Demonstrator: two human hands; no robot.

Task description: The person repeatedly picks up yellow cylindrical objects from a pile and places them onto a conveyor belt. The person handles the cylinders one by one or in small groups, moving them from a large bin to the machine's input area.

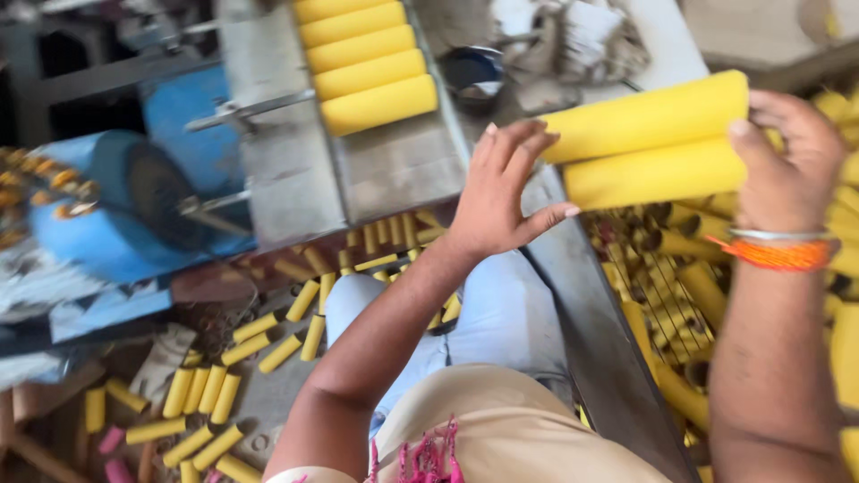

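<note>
Two long yellow foam rollers (653,148) lie stacked between my hands, one above the other. My left hand (501,192) presses its fingertips against their left ends. My right hand (787,161), with an orange thread band and a metal bangle at the wrist, grips their right ends. Several more yellow rollers (367,67) lie side by side on a sloped metal tray (394,165) up ahead of my left hand.
A blue machine housing with a dark wheel (134,201) stands at the left. Many short yellow tubes (268,344) litter the floor below. A wire basket (671,286) with yellow pieces sits under the held rollers. A dark bowl (474,76) is behind the tray.
</note>
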